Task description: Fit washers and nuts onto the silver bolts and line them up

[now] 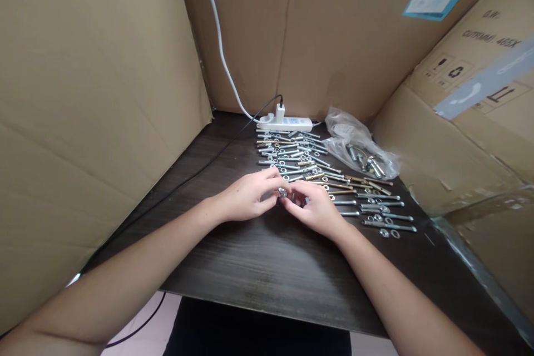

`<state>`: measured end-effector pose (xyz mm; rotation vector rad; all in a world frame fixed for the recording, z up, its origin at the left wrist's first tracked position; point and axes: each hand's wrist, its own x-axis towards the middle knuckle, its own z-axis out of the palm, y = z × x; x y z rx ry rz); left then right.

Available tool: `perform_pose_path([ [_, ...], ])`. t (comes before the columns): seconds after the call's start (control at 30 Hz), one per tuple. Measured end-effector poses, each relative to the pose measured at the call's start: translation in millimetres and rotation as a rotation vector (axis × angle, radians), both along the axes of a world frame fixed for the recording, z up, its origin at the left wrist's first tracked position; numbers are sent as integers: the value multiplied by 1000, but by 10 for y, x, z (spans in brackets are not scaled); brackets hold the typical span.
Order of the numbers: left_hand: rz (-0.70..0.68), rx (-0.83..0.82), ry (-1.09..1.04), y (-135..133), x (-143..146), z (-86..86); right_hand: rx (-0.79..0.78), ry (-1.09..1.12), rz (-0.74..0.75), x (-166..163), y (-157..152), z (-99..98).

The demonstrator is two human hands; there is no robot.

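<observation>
Nearest us runs the front edge of the dark desk (267,267). Over it, our left hand (255,194) pinches a small metal piece (282,192) between thumb and forefinger, the fingers nearly closed. Our right hand (314,204) meets it there, fingers curled; we cannot tell whether it grips anything. Just beyond and to the right we see rows of bolts (392,215) with nuts and washers (395,234). Farther off lie a clear plastic bag (348,128) holding metal parts and a white power strip (294,123), before a cardboard wall (267,39).
</observation>
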<state>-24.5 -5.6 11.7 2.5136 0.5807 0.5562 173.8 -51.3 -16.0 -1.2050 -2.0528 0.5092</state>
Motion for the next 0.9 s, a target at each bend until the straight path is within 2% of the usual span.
perform_pose_path([
  [0.17,0,-37,-23,-23,5,20,-43,9,-1,-16,-18,26],
  [0.37,88,-37,-32,-14,20,18,-75,10,12,-27,-27,47],
  [0.67,56,-20,-18,-18,18,12,-42,-44,-6,-18,-19,47],
  [0.9,34,-34,-35,-11,9,15,-83,7,7,-16,-24,64],
])
